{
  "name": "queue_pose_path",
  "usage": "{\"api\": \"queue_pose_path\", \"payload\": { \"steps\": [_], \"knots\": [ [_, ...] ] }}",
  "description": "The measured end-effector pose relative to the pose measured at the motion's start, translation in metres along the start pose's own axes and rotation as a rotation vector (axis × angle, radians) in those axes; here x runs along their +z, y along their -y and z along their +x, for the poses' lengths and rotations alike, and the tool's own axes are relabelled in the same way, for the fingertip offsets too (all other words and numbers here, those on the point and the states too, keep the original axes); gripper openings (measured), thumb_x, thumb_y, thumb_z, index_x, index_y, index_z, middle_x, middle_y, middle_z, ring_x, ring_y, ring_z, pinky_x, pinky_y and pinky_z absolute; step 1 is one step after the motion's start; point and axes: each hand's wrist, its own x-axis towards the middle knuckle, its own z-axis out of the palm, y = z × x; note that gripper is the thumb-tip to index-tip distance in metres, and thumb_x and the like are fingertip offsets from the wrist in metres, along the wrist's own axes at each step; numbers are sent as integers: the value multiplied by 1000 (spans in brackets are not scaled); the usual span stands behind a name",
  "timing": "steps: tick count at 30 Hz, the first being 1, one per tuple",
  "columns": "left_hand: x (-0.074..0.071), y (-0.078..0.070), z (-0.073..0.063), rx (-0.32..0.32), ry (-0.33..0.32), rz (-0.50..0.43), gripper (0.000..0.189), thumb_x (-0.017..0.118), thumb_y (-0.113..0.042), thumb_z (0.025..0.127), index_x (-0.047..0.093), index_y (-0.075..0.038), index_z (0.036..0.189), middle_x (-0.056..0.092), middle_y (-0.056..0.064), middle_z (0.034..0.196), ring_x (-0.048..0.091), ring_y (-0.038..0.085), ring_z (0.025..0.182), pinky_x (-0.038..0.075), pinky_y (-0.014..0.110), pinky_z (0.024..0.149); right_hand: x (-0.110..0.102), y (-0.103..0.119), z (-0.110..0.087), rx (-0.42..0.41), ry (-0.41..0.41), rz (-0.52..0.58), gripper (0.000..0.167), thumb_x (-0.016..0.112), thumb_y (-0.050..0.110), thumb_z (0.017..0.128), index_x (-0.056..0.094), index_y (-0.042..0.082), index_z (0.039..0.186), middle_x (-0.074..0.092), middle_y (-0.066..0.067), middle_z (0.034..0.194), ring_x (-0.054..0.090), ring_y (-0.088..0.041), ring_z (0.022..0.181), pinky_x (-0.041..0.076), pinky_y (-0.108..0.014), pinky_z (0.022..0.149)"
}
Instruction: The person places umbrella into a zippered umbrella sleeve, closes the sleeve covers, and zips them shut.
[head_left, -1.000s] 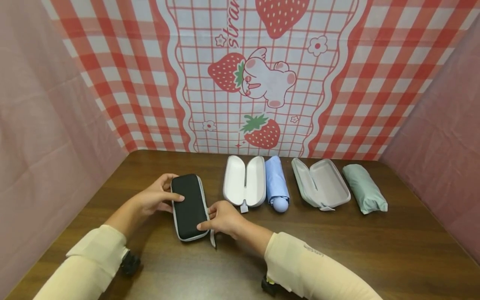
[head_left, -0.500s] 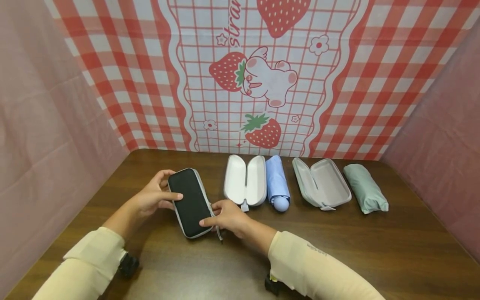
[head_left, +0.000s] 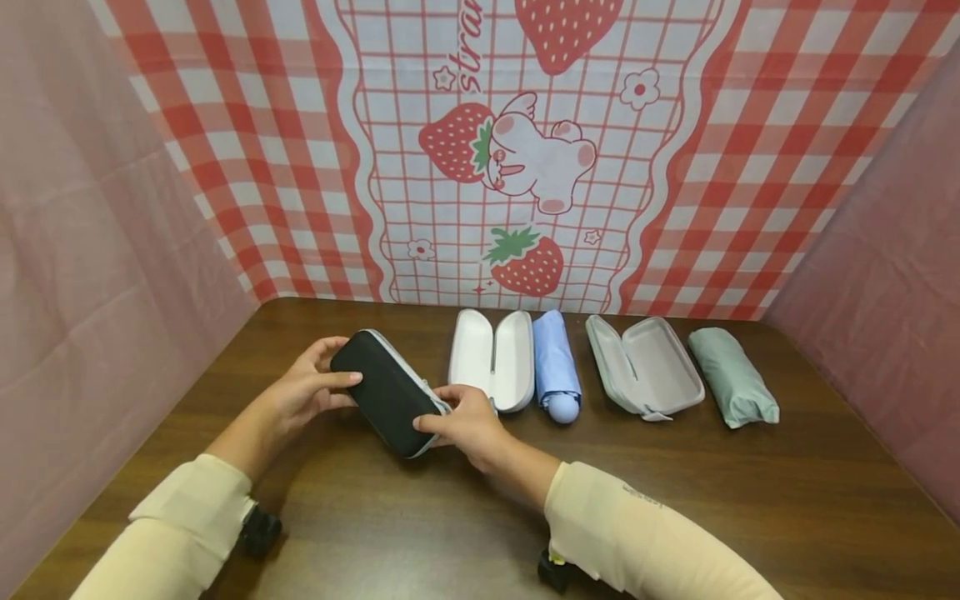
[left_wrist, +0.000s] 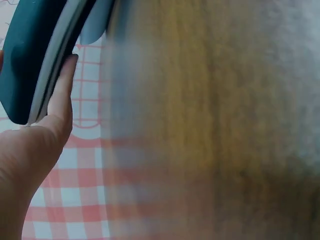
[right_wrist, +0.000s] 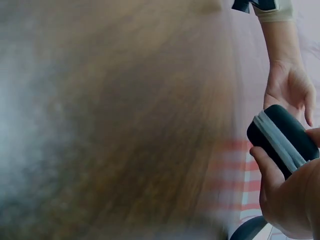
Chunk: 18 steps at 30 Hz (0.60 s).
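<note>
We note the left case (head_left: 382,398) as plain black, reading dark teal in both wrist views, with a pale grey zip band (right_wrist: 280,141). Far centre: white case (head_left: 513,358); umbrella (head_left: 555,354) periwinkle blue. Far right: grey case (head_left: 662,367); pouch (head_left: 732,375) sage green. We log table (head_left: 427,533) brown wood-grained, sleeves (head_left: 645,533) cream, side curtains (head_left: 112,250) dusty pink, backdrop (head_left: 795,150) red-and-white gingham around a red-gridded white panel (head_left: 517,150) with green-leaved red strawberries (head_left: 527,267).
</note>
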Motion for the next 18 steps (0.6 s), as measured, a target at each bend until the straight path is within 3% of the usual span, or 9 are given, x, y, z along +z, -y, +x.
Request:
{"api": "queue_pose_path", "payload": {
  "steps": [4, 11, 18],
  "knots": [
    [2, -2, 0, 32, -4, 35, 54, 61, 17, 83, 42, -14, 123, 46, 15, 119, 64, 23, 93, 57, 43, 76, -1, -1, -2, -45, -27, -100, 51, 75, -5, 69, 60, -13, 118, 64, -13, 100, 63, -16, 78, 58, -31, 63],
    [7, -4, -3, 115, -3, 2, 51, 61, 21, 81, 52, -15, 116, 58, 2, 112, 64, 20, 93, 58, 40, 73, -2, 3, -6, -138, -54, -199, 49, 81, -1, 68, 64, -10, 113, 67, -11, 100, 62, -15, 85, 53, -26, 75],
    [11, -6, -3, 150, 7, 23, 53, 61, 22, 80, 53, -16, 116, 59, 1, 111, 63, 19, 93, 58, 39, 71, 1, 6, -9, -137, -139, -303, 52, 86, 4, 65, 65, -7, 112, 67, -10, 100, 61, -17, 87, 53, -30, 79]
  ]
}}
